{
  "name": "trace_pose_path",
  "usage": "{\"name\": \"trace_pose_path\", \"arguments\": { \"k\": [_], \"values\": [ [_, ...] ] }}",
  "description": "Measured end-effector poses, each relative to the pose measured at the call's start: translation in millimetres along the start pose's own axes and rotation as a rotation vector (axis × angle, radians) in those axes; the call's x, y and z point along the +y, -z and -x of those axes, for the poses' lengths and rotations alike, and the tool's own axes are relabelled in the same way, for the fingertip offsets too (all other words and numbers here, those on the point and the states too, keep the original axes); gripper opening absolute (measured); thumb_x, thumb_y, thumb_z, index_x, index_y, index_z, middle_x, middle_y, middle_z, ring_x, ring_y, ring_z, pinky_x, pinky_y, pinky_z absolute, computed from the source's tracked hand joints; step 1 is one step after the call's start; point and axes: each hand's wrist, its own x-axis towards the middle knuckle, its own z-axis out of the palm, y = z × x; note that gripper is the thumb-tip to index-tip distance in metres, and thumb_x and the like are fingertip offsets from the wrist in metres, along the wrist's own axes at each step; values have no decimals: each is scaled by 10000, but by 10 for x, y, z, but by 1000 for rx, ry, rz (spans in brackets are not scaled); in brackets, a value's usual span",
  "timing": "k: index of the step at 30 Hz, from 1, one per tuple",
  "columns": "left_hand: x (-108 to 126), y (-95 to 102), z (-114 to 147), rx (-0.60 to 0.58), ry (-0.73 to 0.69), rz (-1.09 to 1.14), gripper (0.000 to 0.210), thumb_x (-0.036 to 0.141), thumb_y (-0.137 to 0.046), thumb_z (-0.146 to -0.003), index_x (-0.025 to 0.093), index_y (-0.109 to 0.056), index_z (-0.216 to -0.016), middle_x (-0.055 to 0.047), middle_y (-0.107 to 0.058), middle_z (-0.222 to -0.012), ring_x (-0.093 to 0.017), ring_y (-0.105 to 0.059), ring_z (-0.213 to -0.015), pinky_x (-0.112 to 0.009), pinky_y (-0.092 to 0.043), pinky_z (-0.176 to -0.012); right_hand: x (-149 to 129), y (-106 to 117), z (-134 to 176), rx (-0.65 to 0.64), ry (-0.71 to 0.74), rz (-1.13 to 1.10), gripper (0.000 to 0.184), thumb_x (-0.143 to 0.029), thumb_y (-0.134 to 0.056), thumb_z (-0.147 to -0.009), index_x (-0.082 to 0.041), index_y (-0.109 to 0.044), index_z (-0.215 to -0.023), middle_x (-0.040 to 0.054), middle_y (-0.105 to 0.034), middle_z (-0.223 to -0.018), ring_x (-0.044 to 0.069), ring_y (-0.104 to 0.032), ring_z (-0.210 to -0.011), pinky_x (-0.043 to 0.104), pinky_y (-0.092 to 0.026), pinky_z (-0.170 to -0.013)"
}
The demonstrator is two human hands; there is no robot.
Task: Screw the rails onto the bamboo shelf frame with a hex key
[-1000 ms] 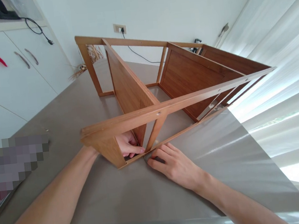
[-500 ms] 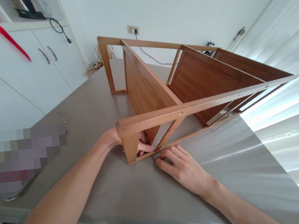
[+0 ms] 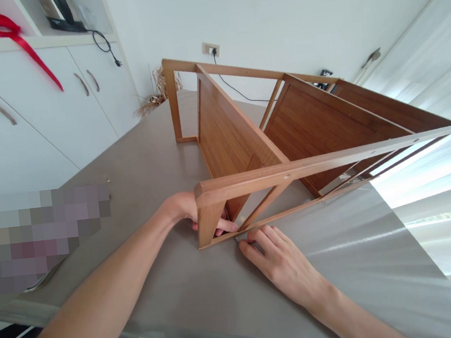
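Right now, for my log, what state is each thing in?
Brown wooden shelf frame, on its side on grey table
White flat cabinet doors, shut
Black plug at beige wall socket, plugged in
Loose black cord plug, unplugged, dangling
Long red ribbon, trailing downward
Left hand, inside frame
Right hand, fingers curled

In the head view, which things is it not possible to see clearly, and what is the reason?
All in the head view:
Left hand: partly hidden by the wooden post.
Small piece at the right hand: too small to identify.
Pixelated object at the left: masked by coarse blocks.
Appliance: top cut off by the upper edge.
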Motion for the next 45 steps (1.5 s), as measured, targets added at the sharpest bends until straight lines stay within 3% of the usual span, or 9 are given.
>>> {"name": "trace_pose_path", "arguments": {
  "k": [14,23,29,35,40,45],
  "values": [
    [51,-5,20,-18,-24,2,506,645,-648,-799,192,-560,-591,24,-493,-483,-91,-326,-391,-286,-199,-429,-54,3,1,59,-26,-32,222,-129,-445,-1048,-132,-666,-1055,77,-647,-915,208,-536,-817,353,-396,-736],
    [42,17,2,-30,3,10,536,697,-657,-771,191,-597,-603,8,-546,-507,-105,-370,-408,-283,-281,-451,-47,-75,15,106,-123,-156,166,-150,-518,-1032,-181,-654,-941,60,-656,-929,176,-563,-817,330,-413,-747],
    [9,14,-15,-12,-8,-25,545,712,-642,-783,190,-622,-626,-1,-564,-528,-104,-384,-414,-275,-280,-447,-27,-89,-20,116,-134,-214,198,-169,-537,-1028,-181,-633,-856,38,-646,-813,179,-544,-780,328,-421,-725],
    [-56,-4,-53,5,9,-9,621,804,-633,-726,193,-610,-614,0,-553,-501,-103,-379,-396,-278,-280,-431,40,-111,12,72,-134,-284,124,-177,-544,-1027,-177,-652,-966,57,-666,-924,185,-578,-845,332,-453,-768],
    [-26,18,-38,-19,28,33,561,741,-675,-734,195,-606,-626,12,-539,-502,-98,-370,-401,-268,-260,-414,86,-78,56,16,-63,-288,143,-140,-513,-1032,-185,-648,-1032,66,-669,-993,187,-588,-884,328,-472,-792],
    [-32,31,-53,-47,22,-2,564,736,-660,-746,189,-599,-624,10,-546,-522,-97,-380,-417,-256,-266,-415,69,55,77,4,-46,-393,176,-134,-471,-1038,-192,-637,-1043,41,-642,-865,167,-577,-778,305,-486,-741]
  ]
}}
